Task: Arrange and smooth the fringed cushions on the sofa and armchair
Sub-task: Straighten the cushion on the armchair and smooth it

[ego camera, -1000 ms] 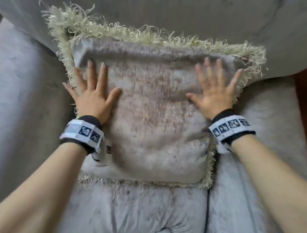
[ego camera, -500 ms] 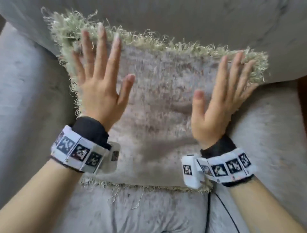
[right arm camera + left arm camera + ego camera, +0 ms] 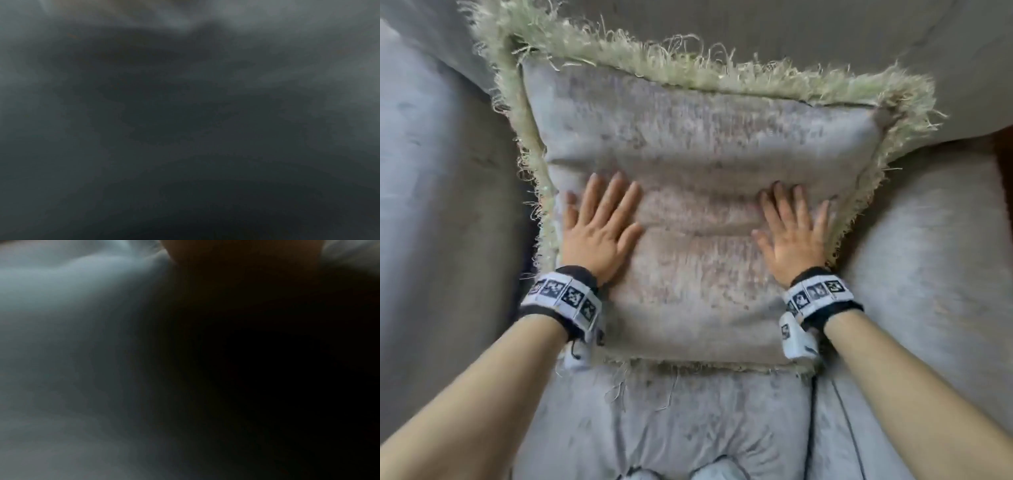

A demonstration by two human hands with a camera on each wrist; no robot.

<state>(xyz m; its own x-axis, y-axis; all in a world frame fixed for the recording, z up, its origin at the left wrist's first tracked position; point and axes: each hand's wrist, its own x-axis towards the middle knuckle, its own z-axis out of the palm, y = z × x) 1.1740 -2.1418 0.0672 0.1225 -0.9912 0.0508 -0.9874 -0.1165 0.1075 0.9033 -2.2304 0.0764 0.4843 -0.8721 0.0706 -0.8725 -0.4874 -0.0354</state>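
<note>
A grey-pink cushion (image 3: 698, 144) with a pale green fringe leans against the grey backrest of the seat, its lower edge on the seat pad. My left hand (image 3: 599, 222) lies flat on the cushion's left half with straight, spread fingers. My right hand (image 3: 791, 229) lies flat on the right half in the same way. Soft horizontal folds run across the fabric between and above the hands. Both wrist views are dark and blurred, pressed close to grey fabric.
The grey backrest (image 3: 825, 41) rises behind the cushion. Padded grey armrests flank it, one on the left (image 3: 441, 205) and one on the right (image 3: 935, 257). The seat pad (image 3: 688, 421) lies below the cushion. A thin dark cable (image 3: 813, 411) runs down from the right wrist.
Both hands were raised near the cushion's top edge half a second ago. They have come down to its middle and lie flat on the fabric. The view has moved closer.
</note>
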